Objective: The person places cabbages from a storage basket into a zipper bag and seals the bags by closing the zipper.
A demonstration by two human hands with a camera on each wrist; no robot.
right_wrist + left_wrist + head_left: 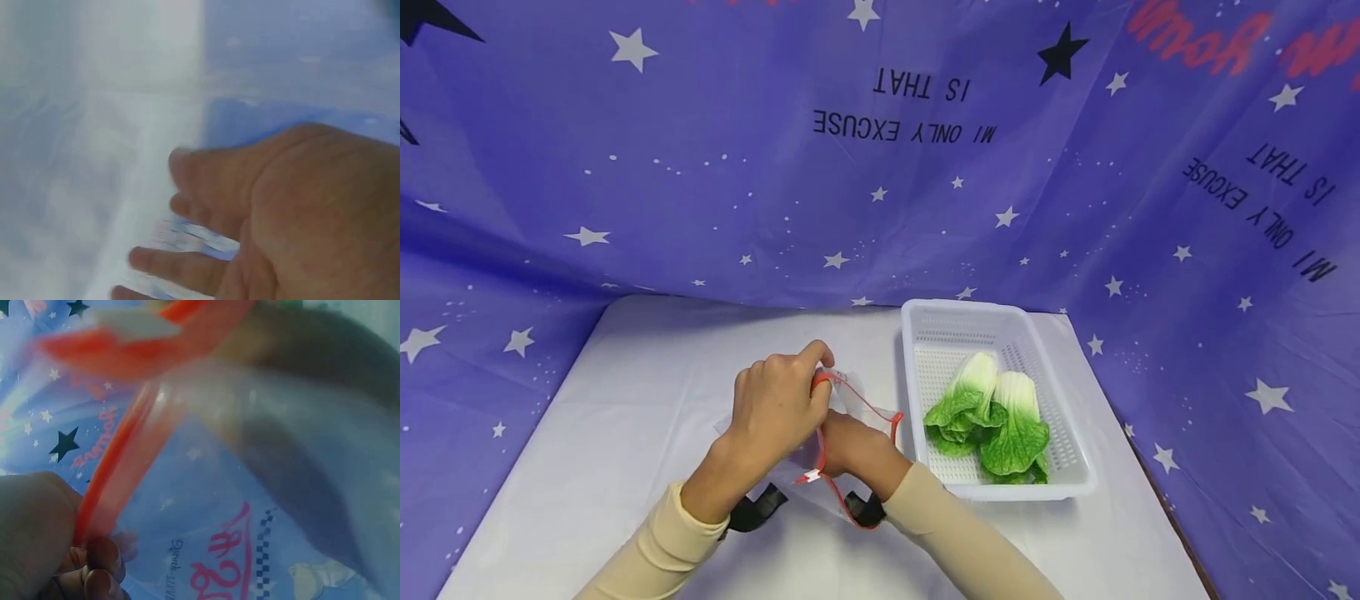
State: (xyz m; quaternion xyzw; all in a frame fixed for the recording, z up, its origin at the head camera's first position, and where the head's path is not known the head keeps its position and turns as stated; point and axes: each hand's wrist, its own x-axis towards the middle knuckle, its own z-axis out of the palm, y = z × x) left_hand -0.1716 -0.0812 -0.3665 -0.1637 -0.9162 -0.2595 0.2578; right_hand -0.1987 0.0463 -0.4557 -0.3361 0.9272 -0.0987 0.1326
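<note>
A clear plastic zipper bag [847, 400] with a red zip edge and printed lettering is held over the table, its mouth spread apart. My left hand [781, 402] pinches the red edge between thumb and fingers, which the left wrist view shows close up. The zip's white slider [811, 476] hangs at the near side of the mouth. Reaching through the opening, my right hand [856, 448] is inside the bag; in the head view its fingers are hidden. The right wrist view shows those fingers [181, 269] spread and loosely extended within the plastic, grasping nothing.
Right of the hands stands a white perforated plastic basket [912, 375]. Two leafy green-and-white cabbages [973, 375] lie in it side by side. A white cloth covers the table [647, 392], and purple star-printed curtains [737, 208] enclose its back and sides.
</note>
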